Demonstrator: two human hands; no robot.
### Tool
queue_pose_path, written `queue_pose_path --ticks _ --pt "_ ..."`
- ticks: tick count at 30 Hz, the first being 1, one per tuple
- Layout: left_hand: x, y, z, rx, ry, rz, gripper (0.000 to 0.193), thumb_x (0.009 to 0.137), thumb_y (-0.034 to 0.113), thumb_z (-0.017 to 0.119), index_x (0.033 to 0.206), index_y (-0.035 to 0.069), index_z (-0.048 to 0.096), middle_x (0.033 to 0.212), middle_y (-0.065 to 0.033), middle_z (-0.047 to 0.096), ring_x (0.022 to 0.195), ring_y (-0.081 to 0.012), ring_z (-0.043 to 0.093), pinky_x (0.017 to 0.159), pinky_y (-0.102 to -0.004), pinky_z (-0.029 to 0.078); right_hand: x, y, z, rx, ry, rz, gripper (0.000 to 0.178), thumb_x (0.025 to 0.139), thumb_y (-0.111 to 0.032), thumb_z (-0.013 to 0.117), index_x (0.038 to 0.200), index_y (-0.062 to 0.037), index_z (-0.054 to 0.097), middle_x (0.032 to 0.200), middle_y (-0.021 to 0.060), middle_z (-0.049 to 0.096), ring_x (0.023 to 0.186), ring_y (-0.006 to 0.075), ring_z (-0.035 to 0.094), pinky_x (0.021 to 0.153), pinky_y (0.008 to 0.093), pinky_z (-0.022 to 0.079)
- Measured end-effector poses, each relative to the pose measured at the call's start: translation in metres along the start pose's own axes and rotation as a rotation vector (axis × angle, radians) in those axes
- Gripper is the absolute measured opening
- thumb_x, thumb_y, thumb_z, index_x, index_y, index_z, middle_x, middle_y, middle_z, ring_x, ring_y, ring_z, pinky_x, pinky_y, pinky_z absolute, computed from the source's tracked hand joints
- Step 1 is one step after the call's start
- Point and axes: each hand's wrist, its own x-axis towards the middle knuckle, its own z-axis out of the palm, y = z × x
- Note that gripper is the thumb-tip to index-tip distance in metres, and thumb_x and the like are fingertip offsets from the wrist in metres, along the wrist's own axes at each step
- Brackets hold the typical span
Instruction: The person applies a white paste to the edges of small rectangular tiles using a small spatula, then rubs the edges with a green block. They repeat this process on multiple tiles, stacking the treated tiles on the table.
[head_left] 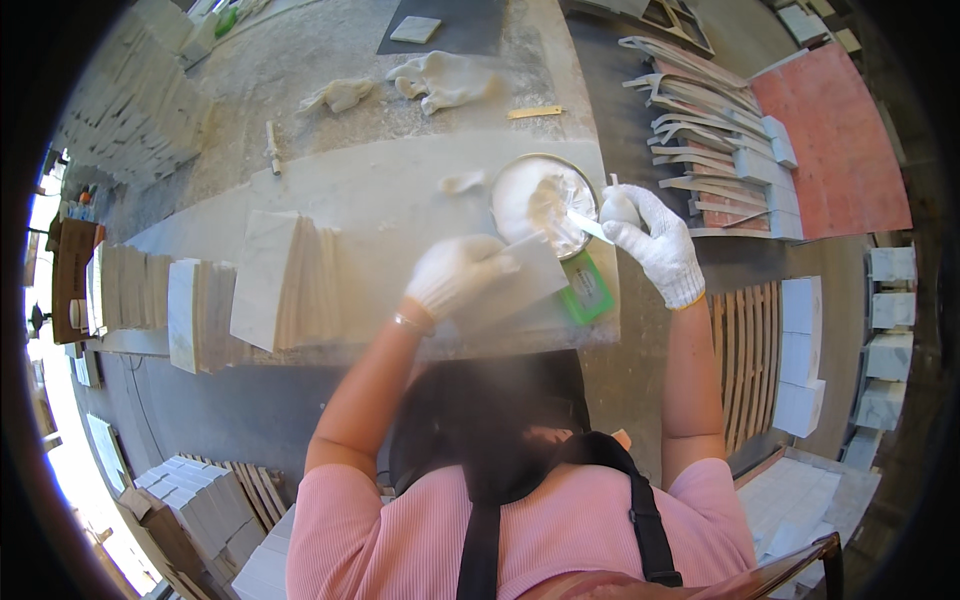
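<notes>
White knit gloves cover both hands. My left hand (458,275) is closed on the edge of a flat pale stone tile (532,280), which is tilted just in front of a round tin (494,203). White paste (522,190) fills the tin, its right side scooped and uneven. At the tin's right rim, my right hand (655,240) pinches a flat whitish spatula (588,226), whose tip reaches over the paste. Part of the spatula is hidden by the fingers. Beneath the tin's near side lies a green box (588,290), partly covered by the tile.
Tile stacks (275,285) stand along the table's left front. Farther back lie crumpled gloves (445,82), a brass-coloured strip (535,112) and a small white stick tool (272,148). Right of the table are curved pale strips (700,130) and a wooden pallet (745,365) with white blocks.
</notes>
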Motion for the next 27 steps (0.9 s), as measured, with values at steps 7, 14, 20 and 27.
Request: queue_pose_path --ticks 7,14,20,27 --pt "-0.005 0.010 0.002 0.015 -0.015 0.016 0.047 0.090 0.049 0.071 0.109 0.007 0.080 0.093 -0.0125 0.079 0.086 -0.0234 0.075 0.083 -0.0363 0.057 -0.039 -0.011 0.008 -0.066 -0.038 0.104 0.043 0.088 -0.018 0.084 0.127 -0.0008 0.074 0.119 0.0060 0.078 0.105 0.0117 0.069 0.097 0.0298 0.053" --pt "-0.013 0.016 0.002 0.008 -0.041 0.024 0.049 0.089 0.050 0.071 0.110 0.006 0.079 0.093 -0.0126 0.078 0.085 -0.0237 0.074 0.082 -0.0362 0.057 -0.042 -0.014 0.009 -0.056 -0.087 0.088 0.034 0.087 -0.017 0.081 0.118 -0.0017 0.078 0.129 0.0093 0.076 0.102 0.0093 0.068 0.094 0.0281 0.053" --pt "-0.015 0.015 0.002 0.009 -0.038 0.033 0.049 0.090 0.050 0.071 0.110 0.006 0.079 0.092 -0.0123 0.078 0.083 -0.0226 0.073 0.081 -0.0358 0.057 -0.043 -0.016 0.011 -0.091 -0.093 0.095 0.044 0.085 -0.020 0.082 0.126 -0.0033 0.076 0.119 0.0059 0.078 0.095 0.0069 0.067 0.091 0.0264 0.053" --pt "-0.017 0.015 0.002 0.011 -0.041 0.029 0.049 0.090 0.050 0.072 0.110 0.006 0.079 0.092 -0.0120 0.078 0.082 -0.0221 0.073 0.081 -0.0354 0.057 -0.043 -0.023 0.013 -0.140 -0.110 0.123 0.058 0.085 -0.021 0.082 0.140 -0.0053 0.068 0.103 0.0015 0.079 0.093 0.0061 0.067 0.090 0.0254 0.052"
